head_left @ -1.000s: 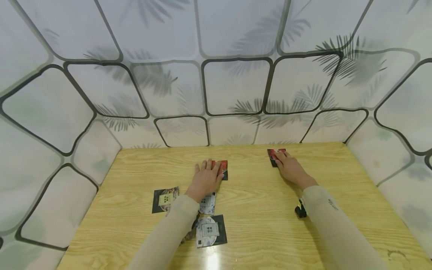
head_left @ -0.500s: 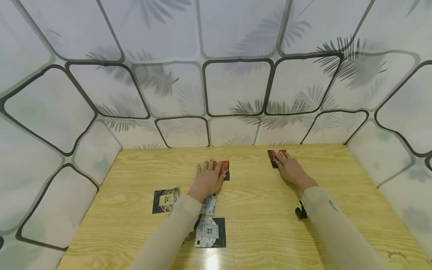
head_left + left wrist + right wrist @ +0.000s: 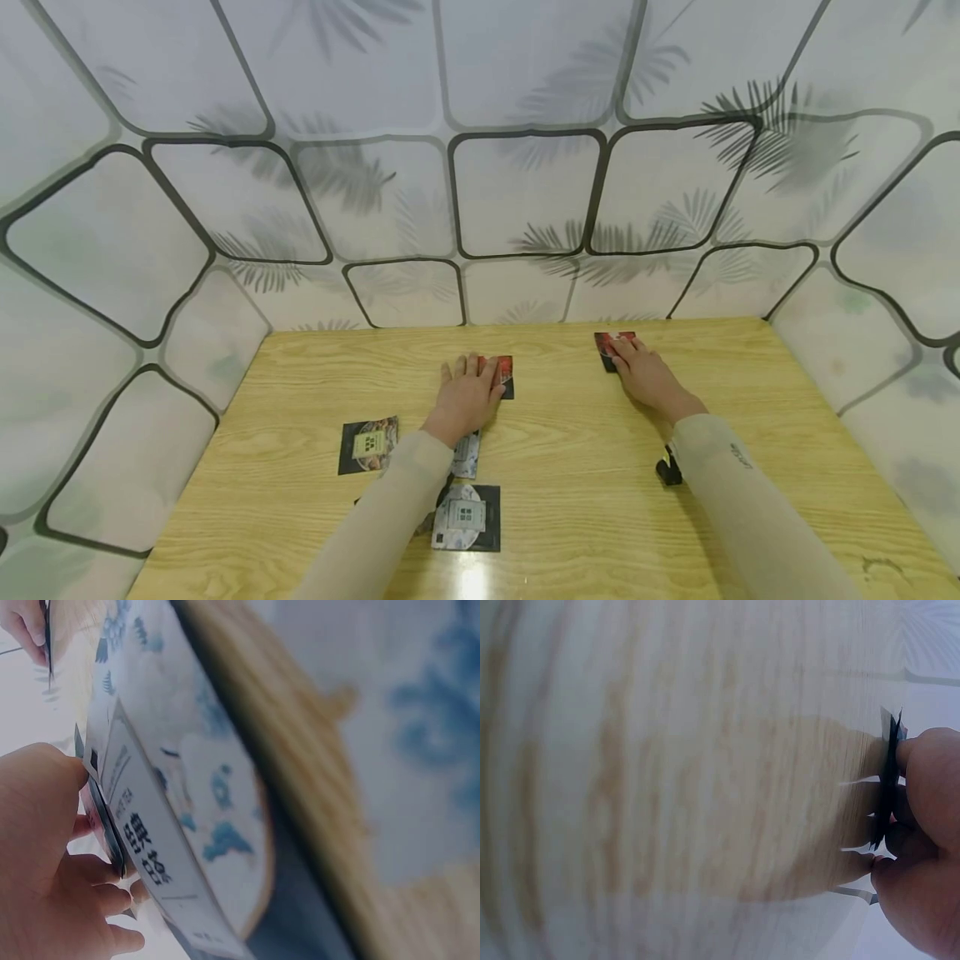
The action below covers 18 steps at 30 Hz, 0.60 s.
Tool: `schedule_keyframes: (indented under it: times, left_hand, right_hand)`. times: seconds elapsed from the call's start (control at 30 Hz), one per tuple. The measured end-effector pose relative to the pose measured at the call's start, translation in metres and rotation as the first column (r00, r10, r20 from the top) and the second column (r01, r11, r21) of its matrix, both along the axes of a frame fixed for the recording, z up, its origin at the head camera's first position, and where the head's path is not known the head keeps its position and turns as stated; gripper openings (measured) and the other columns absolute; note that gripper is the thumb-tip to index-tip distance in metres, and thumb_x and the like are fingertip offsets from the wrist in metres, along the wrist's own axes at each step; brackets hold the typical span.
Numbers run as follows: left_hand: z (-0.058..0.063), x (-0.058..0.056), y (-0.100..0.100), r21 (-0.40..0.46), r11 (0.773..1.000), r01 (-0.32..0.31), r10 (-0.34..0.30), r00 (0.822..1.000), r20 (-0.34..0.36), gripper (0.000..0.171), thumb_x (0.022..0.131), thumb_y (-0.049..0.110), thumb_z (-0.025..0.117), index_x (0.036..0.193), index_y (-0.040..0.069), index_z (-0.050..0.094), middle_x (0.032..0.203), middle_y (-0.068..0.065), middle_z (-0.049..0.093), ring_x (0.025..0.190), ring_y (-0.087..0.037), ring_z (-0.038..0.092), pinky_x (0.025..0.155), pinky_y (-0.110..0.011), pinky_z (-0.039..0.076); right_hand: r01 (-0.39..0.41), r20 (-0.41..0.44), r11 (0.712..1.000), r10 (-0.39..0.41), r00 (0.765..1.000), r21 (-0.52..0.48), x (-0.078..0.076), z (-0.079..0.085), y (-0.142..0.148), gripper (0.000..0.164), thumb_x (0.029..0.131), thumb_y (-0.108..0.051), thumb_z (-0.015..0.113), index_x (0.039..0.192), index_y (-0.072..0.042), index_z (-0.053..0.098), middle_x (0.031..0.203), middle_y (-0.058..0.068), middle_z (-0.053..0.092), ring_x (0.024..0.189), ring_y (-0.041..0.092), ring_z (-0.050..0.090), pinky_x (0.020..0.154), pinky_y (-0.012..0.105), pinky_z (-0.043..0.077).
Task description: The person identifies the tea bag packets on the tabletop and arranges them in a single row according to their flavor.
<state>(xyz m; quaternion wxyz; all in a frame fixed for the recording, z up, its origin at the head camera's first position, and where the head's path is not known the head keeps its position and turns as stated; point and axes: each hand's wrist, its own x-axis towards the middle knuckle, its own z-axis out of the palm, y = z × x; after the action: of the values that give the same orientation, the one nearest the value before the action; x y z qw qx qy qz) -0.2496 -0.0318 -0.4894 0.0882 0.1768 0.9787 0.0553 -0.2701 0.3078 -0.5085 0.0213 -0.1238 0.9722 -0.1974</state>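
In the head view, my left hand (image 3: pixel 467 398) rests flat, fingers spread, on a red and black tea sachet (image 3: pixel 506 375), covering much of it. My right hand (image 3: pixel 647 382) lies with extended fingers on another red and black sachet (image 3: pixel 606 350) near the table's far edge. Below the left wrist is a blue and white sachet (image 3: pixel 467 457), partly hidden by the sleeve. The left wrist view shows it close up, with "TEA" on its label (image 3: pixel 142 847). In the right wrist view, the right hand's sachet (image 3: pixel 889 780) appears edge-on at the fingers.
A second blue and white sachet (image 3: pixel 467 518) lies nearer the table's front. Left of the left forearm is a black sachet with a brown pattern (image 3: pixel 367 444). Another sachet is mostly hidden under that forearm. Patterned fabric (image 3: pixel 525 192) walls the wooden table (image 3: pixel 570 500) behind and at both sides.
My left hand and the red sachet under it have slid slightly right. The nearest blue and white sachet has turned a little straighter and shifted slightly left. The right hand stays in place.
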Motion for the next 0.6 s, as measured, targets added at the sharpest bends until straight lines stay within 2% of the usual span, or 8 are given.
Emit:
schedule_keyframes:
  times: [0.3, 0.6]
  left_hand:
    - [0.0, -0.002, 0.008, -0.006, 1.0, -0.012, 0.012, 0.999, 0.035, 0.063, 0.115, 0.049, 0.031, 0.171, 0.021, 0.022, 0.175, -0.021, 0.02, 0.163, -0.041, 0.021, 0.13, -0.066, 0.018]
    - [-0.001, -0.005, 0.016, -0.013, 1.0, -0.017, 0.017, 0.999, 0.029, 0.062, 0.115, 0.049, 0.031, 0.171, 0.023, 0.022, 0.175, -0.02, 0.022, 0.16, -0.051, 0.021, 0.13, -0.065, 0.018]
  right_hand:
    - [0.011, 0.023, 1.0, -0.011, 1.0, 0.012, 0.002, 0.005, -0.002, 0.052, 0.115, -0.017, 0.038, 0.16, 0.009, 0.034, 0.162, 0.038, 0.033, 0.153, 0.059, 0.025, 0.123, 0.074, 0.022]
    - [0.0, 0.017, 1.0, 0.0, 1.0, 0.016, 0.0, 0.001, -0.001, 0.05, 0.115, -0.018, 0.037, 0.159, 0.008, 0.038, 0.162, 0.038, 0.035, 0.152, 0.059, 0.026, 0.123, 0.074, 0.022]
